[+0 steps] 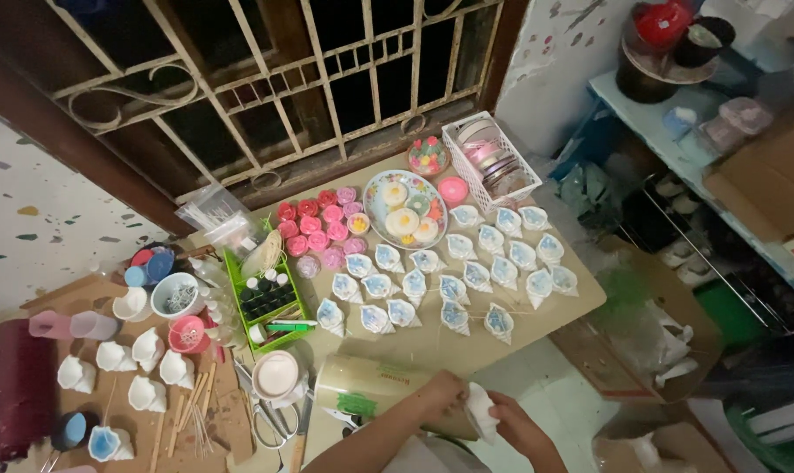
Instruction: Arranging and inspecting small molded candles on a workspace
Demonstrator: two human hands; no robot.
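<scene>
The bench (581,302) carries rows of blue-and-white shell-shaped pieces (467,271), a flowered plate (372,206), pink roses (314,229) and a green tray (238,289). At its near edge lies a roll (371,394). Just beside it, both hands close around one white shell piece (480,412): the left hand (436,394) pinches its top, the right hand (512,425) cups it from below. A light, steady grip probably suits it best, with the piece kept upright and clear of the finished rows.

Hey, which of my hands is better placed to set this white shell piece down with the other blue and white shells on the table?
Probably left. Both hands hold the white shell piece, but the left hand is on the table side, nearer the finished shells; the right hand is over the floor.
</scene>
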